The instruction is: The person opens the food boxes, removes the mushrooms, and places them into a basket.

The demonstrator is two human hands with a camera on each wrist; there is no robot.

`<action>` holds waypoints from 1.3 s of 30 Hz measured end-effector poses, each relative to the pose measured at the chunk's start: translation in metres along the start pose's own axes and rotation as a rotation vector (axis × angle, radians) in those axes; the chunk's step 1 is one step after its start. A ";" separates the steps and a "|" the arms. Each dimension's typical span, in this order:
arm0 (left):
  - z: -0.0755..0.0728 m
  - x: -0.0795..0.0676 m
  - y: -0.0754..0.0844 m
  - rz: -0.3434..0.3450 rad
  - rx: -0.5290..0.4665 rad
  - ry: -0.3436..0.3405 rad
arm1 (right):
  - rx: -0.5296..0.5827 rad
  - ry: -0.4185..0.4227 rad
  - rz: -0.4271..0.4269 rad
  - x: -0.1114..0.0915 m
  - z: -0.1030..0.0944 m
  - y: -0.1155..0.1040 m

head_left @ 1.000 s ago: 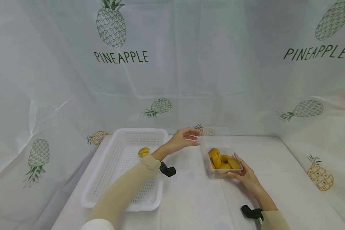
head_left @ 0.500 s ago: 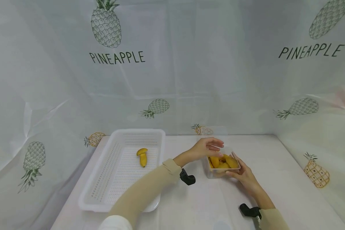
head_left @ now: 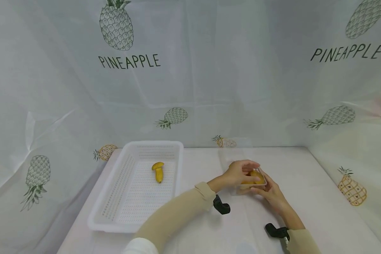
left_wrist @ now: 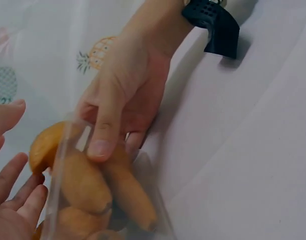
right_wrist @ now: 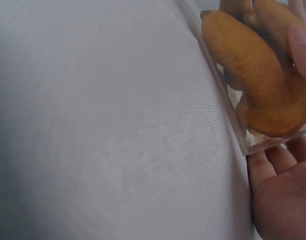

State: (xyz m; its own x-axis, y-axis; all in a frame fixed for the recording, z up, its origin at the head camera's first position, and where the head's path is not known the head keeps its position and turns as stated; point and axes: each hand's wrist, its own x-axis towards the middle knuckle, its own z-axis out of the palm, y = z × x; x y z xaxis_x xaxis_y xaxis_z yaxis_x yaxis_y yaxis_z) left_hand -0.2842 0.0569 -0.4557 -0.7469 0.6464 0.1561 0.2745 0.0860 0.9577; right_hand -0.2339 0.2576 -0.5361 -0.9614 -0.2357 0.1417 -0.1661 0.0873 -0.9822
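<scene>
My right hand (head_left: 273, 195) holds a clear plastic box (head_left: 239, 191) on the table, its thumb across one wall in the left wrist view. Several yellow-brown mushrooms (left_wrist: 82, 185) fill the box. Over its open top lies my left hand (head_left: 238, 173), fingers bent loosely. In the left wrist view the left hand's fingertips (left_wrist: 36, 192) touch or nearly touch a mushroom cap (left_wrist: 45, 147) protruding at the opening, the thumb standing apart. The right wrist view has mushrooms (right_wrist: 248, 60) behind the clear wall. Far to the left, one more mushroom (head_left: 159, 173) lies in a white basket.
The white perforated basket (head_left: 96, 226) stands at the left of the white-covered table (head_left: 206, 229). A see-through lid (head_left: 230, 153) rises faintly behind the box. Pineapple-printed sheeting (head_left: 206, 70) encloses the back and sides. Each wrist wears a black mount (head_left: 221, 205).
My left hand has moved right from beside the basket to over the box. The mushroom in the basket is now fully uncovered. My right hand has kept its hold on the box.
</scene>
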 end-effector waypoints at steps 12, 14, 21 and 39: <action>0.015 0.004 -0.006 0.024 0.251 0.007 | -0.048 0.016 -0.007 -0.002 -0.002 0.002; 0.015 0.004 -0.006 0.020 0.304 0.004 | -0.053 0.015 -0.005 -0.002 -0.002 0.002; 0.016 0.003 -0.004 -0.004 0.373 0.019 | -0.024 -0.010 -0.009 0.000 -0.002 0.001; 0.016 0.000 0.005 0.108 0.276 0.057 | -0.034 0.005 0.008 -0.004 0.001 0.000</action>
State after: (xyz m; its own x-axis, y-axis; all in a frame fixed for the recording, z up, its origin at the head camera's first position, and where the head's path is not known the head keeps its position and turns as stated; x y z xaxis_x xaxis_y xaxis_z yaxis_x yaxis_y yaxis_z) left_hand -0.2737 0.0693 -0.4547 -0.7349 0.6201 0.2744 0.5028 0.2268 0.8341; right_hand -0.2300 0.2579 -0.5370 -0.9639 -0.2300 0.1345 -0.1656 0.1217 -0.9786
